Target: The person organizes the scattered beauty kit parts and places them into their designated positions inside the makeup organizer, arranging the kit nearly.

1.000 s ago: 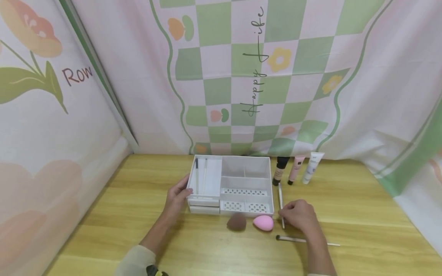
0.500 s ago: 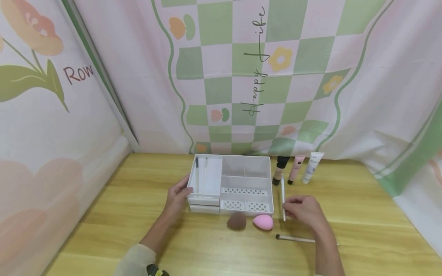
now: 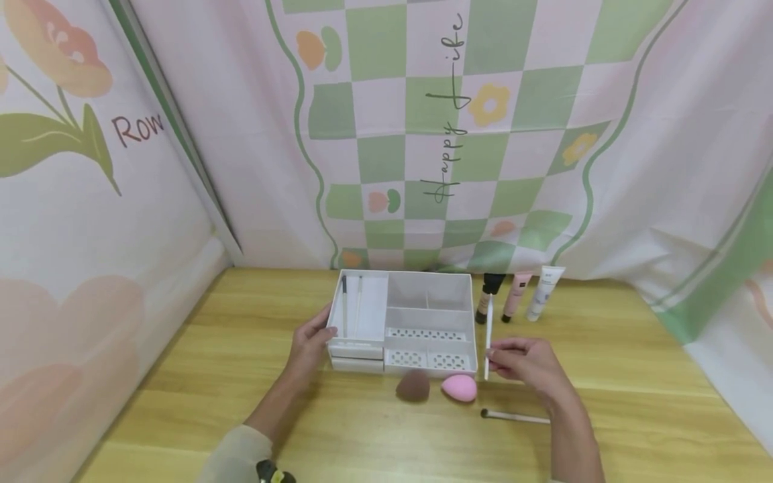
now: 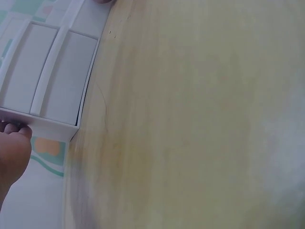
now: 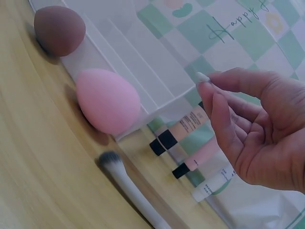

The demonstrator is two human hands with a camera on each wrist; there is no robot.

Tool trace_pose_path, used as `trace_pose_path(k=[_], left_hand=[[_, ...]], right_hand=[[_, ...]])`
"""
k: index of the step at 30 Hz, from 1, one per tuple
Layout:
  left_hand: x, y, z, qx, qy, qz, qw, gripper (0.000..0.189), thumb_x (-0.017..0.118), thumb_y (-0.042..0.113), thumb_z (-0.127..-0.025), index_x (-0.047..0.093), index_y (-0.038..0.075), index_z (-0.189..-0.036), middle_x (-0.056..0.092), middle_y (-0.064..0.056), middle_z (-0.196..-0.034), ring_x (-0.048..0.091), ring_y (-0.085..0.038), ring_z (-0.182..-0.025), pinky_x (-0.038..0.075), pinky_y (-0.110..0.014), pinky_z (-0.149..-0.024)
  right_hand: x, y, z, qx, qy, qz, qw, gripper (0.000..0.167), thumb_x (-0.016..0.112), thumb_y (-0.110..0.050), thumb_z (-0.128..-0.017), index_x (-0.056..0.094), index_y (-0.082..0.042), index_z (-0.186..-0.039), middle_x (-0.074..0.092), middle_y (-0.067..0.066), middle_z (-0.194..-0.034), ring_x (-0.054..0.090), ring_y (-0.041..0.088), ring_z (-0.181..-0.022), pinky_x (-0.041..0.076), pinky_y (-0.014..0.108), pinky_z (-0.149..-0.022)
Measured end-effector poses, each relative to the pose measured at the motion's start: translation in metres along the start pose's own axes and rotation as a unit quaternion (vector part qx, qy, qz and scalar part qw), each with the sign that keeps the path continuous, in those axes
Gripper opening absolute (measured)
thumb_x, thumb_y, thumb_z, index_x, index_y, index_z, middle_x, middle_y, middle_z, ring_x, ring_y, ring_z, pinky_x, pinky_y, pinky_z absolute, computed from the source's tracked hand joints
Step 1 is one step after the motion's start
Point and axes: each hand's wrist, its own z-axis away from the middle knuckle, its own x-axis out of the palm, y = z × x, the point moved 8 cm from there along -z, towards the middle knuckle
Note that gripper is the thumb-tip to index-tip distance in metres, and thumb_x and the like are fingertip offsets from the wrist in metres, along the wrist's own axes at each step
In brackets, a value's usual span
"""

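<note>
A white desktop organizer (image 3: 431,325) with compartments and small front drawers stands on the table. My left hand (image 3: 309,349) grips its left side, thumb at the rim; in the left wrist view the fingers (image 4: 19,130) curl at the box's edge. My right hand (image 3: 528,362) pinches a slim white makeup brush (image 3: 489,329), raised nearly upright beside the organizer's right side. Only the brush's pale end (image 5: 202,77) shows in the right wrist view. Two thin brushes (image 3: 345,308) lie in the organizer's left tray. Another makeup brush (image 3: 516,416) lies below my right hand, partly covered by the wrist.
A brown makeup sponge (image 3: 413,386) and a pink makeup sponge (image 3: 459,388) lie in front of the organizer. Behind my right hand stand a black-and-beige tube (image 3: 488,302), a pink tube (image 3: 516,298) and a white tube (image 3: 543,295). A patterned curtain (image 3: 386,161) hangs behind.
My right hand has lifted the white brush off the table and tipped it more upright, moving slightly away from me. The left hand and organizer have stayed in place.
</note>
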Motion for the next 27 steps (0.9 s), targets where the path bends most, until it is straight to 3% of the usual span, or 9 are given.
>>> trace_pose_path(k=[14, 21, 27], left_hand=[[0.000, -0.002, -0.001, 0.005, 0.005, 0.001, 1.0000, 0.058, 0.047, 0.001, -0.096, 0.034, -0.007, -0.153, 0.030, -0.020, -0.165, 0.026, -0.037, -0.155, 0.030, -0.033, -0.121], [-0.001, -0.002, 0.000, 0.004, 0.010, -0.001, 0.9999, 0.058, 0.048, 0.002, -0.097, 0.034, -0.007, -0.152, 0.030, -0.019, -0.164, 0.027, -0.036, -0.155, 0.027, -0.039, -0.123], [0.000, -0.002, -0.001, 0.002, 0.010, 0.005, 0.9999, 0.058, 0.047, 0.001, -0.096, 0.034, -0.009, -0.152, 0.030, -0.020, -0.164, 0.027, -0.037, -0.155, 0.029, -0.037, -0.122]], right_hand=[[0.028, -0.013, -0.002, -0.016, -0.032, 0.019, 0.9992, 0.040, 0.068, -0.009, -0.092, 0.061, 0.016, -0.123, 0.075, 0.002, -0.088, 0.070, 0.009, -0.078, 0.063, 0.023, -0.074], [0.040, -0.027, -0.004, -0.041, -0.049, 0.029, 0.9975, 0.040, 0.067, -0.010, -0.093, 0.060, 0.016, -0.123, 0.077, 0.009, -0.096, 0.071, 0.010, -0.082, 0.063, 0.022, -0.075], [0.049, -0.045, -0.010, -0.075, -0.065, 0.029, 0.9947, 0.036, 0.066, -0.008, -0.093, 0.062, 0.016, -0.120, 0.075, 0.005, -0.094, 0.069, 0.006, -0.082, 0.062, 0.020, -0.077]])
